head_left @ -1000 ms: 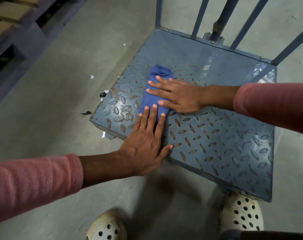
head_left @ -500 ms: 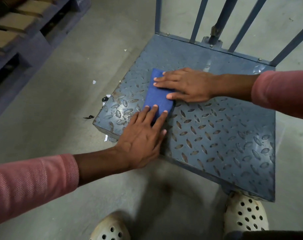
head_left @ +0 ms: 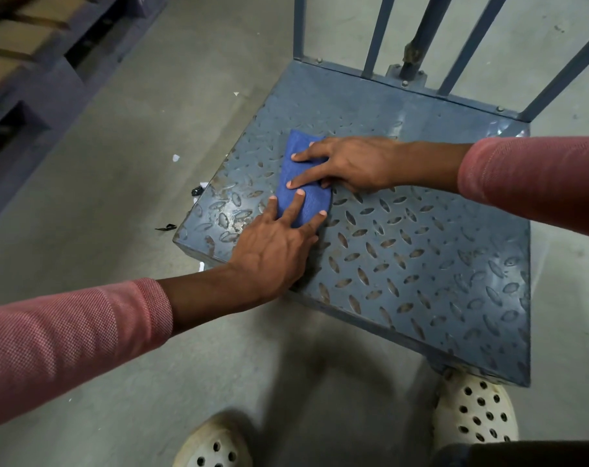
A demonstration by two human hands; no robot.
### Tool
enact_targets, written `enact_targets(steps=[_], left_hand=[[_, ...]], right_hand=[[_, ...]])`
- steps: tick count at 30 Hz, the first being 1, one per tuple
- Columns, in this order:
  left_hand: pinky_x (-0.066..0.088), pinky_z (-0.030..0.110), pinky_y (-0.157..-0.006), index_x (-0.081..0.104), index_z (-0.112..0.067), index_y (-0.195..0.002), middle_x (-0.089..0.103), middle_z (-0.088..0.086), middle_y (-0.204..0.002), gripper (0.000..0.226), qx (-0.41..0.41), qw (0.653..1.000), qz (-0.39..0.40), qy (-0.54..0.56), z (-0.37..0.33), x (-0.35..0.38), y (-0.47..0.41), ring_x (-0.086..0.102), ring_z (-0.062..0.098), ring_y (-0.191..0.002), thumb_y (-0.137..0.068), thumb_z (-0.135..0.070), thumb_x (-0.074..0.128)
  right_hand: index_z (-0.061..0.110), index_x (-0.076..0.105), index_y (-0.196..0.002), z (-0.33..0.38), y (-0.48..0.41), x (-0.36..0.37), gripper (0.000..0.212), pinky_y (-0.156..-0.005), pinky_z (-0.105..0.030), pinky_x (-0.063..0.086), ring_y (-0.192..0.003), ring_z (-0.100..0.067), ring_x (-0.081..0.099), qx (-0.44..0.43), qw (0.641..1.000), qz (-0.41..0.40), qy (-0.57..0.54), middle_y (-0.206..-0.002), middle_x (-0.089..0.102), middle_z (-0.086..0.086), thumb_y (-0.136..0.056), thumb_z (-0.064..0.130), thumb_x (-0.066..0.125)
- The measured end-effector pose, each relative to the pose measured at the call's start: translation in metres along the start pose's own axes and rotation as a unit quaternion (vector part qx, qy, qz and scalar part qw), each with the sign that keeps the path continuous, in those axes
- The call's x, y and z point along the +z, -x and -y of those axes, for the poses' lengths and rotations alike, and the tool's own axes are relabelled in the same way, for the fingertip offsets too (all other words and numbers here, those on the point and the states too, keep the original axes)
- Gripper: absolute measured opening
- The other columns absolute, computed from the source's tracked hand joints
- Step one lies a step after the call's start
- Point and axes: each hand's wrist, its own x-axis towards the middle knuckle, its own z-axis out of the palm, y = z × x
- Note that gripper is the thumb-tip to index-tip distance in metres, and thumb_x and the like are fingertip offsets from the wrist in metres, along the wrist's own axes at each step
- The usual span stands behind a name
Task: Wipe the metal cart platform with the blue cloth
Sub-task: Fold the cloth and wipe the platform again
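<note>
Blue cloth (head_left: 301, 183) lying folded into a narrow pad on the metal cart platform (head_left: 404, 257), toward its front-left quarter, short of the worn left corner. Left hand (head_left: 272, 254) reaching in from the near edge, palm down, fingers spread and flat, pressing the near end of the cloth; outermost fingertip resting just off the cloth on the bare tread plate. Right hand (head_left: 350, 163) coming in from the right, also palm down, fingers extended and slightly fanned, pressing the far half of the cloth. Neither hand pinching or gripping (both simply flattening the fabric against the surface). Fingertips of the two hands lying close together near the middle of the cloth, touching or not: cannot tell.

Pink sleeves (head_left: 67, 345) pushed partway up both forearms. Platform showing a raised diamond pattern with rust-coloured wear, heaviest near the left corner. Vertical bars (head_left: 375, 35) of the cart frame rising along the far edge. Grey concrete floor (head_left: 134, 163) around the cart, carrying small white and black scraps (head_left: 197, 191) just beside the left corner. Two white perforated clogs (head_left: 476, 412) standing on the floor at the near side, the right one tucked against the platform's near corner. Dark pallet (head_left: 27, 79) sitting at the upper left, well apart from the cart.
</note>
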Motion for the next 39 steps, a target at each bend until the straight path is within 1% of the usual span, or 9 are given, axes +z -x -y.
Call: enact_targets(steps=[5,10,14,19,24,27,30,34,39], left_hand=[[0.031,0.055,-0.125,0.007,-0.031,-0.17,0.001,0.016,-0.177,0.06,0.01,1.0,0.009,-0.021,0.001,0.0,-0.008,0.018,0.049,-0.158,-0.114,-0.037,0.027],[0.019,0.045,-0.131,0.005,-0.024,-0.17,0.003,0.021,-0.176,0.062,0.026,0.997,0.017,-0.069,0.001,-0.008,-0.008,0.023,0.048,-0.156,-0.114,-0.033,0.028],[0.014,0.04,-0.129,0.008,-0.022,-0.17,0.004,0.02,-0.176,0.061,0.035,0.998,0.0,-0.053,0.004,-0.01,-0.005,0.022,0.043,-0.158,-0.114,-0.03,0.031],[0.021,0.048,-0.131,0.011,-0.024,-0.17,0.0,0.018,-0.177,0.062,0.051,0.998,-0.003,0.028,0.005,-0.004,0.0,0.015,0.04,-0.162,-0.114,-0.03,0.036],[0.032,0.059,-0.126,0.03,-0.02,-0.167,0.024,0.023,-0.172,0.075,0.089,0.991,-0.048,0.091,-0.013,0.009,0.015,0.028,0.047,-0.157,-0.101,-0.05,0.009],[0.038,0.062,-0.121,0.052,-0.013,-0.153,0.049,0.024,-0.158,0.066,0.084,0.984,-0.105,0.116,-0.018,0.009,0.02,0.038,0.048,-0.151,-0.105,-0.045,0.021],[0.041,0.065,-0.115,0.061,-0.009,-0.143,0.06,0.023,-0.146,0.055,0.104,0.98,-0.138,0.101,-0.014,0.011,0.015,0.045,0.05,-0.146,-0.105,-0.037,0.032],[0.039,0.063,-0.12,0.054,-0.009,-0.153,0.047,0.025,-0.158,0.059,0.117,0.981,-0.112,0.108,-0.01,0.017,0.014,0.039,0.052,-0.15,-0.108,-0.04,0.029],[0.038,0.056,-0.122,0.045,-0.014,-0.16,0.028,0.019,-0.171,0.053,0.096,0.982,-0.088,0.135,-0.012,0.016,0.013,0.024,0.048,-0.158,-0.112,-0.035,0.04]], right_hand=[[0.021,0.061,-0.143,0.005,0.002,0.008,0.05,-0.108,-0.056,0.047,-0.134,-0.046,0.051,-0.011,0.997,-0.071,-0.001,-0.15,0.052,-0.023,-0.098,-0.001,0.057],[0.015,0.066,-0.138,0.004,0.005,0.014,0.052,-0.097,-0.058,0.054,-0.125,-0.045,0.055,-0.023,0.991,-0.129,0.036,-0.139,0.061,-0.021,-0.091,-0.003,0.053],[0.011,0.068,-0.134,0.007,0.011,0.003,0.049,-0.094,-0.055,0.056,-0.123,-0.045,0.057,-0.053,0.985,-0.147,0.072,-0.133,0.066,-0.018,-0.098,0.02,0.036],[0.011,0.068,-0.134,0.005,0.025,-0.021,0.041,-0.097,-0.046,0.052,-0.123,-0.041,0.057,-0.095,0.987,-0.104,0.08,-0.133,0.066,-0.015,-0.105,0.027,0.043],[0.02,0.073,-0.128,0.012,0.052,-0.032,0.032,-0.09,-0.037,0.053,-0.111,-0.03,0.065,-0.084,0.995,-0.044,0.037,-0.123,0.072,-0.007,-0.101,0.028,0.058],[0.022,0.069,-0.133,0.009,0.058,-0.029,0.036,-0.086,-0.043,0.057,-0.113,-0.034,0.064,-0.113,0.989,-0.048,0.078,-0.129,0.069,-0.01,-0.099,0.021,0.057],[0.029,0.055,-0.149,0.001,0.054,-0.027,0.058,-0.103,-0.052,0.049,-0.133,-0.035,0.054,-0.147,0.981,-0.027,0.128,-0.147,0.057,-0.011,-0.095,0.008,0.059],[0.032,0.045,-0.155,-0.014,0.045,-0.024,0.065,-0.117,-0.06,0.037,-0.148,-0.038,0.039,-0.169,0.979,-0.007,0.113,-0.158,0.045,-0.015,-0.097,0.005,0.039],[0.045,0.036,-0.156,-0.029,0.037,-0.014,0.074,-0.11,-0.058,0.047,-0.15,-0.032,0.036,-0.166,0.986,0.018,0.019,-0.165,0.036,-0.005,-0.1,0.001,0.055]])
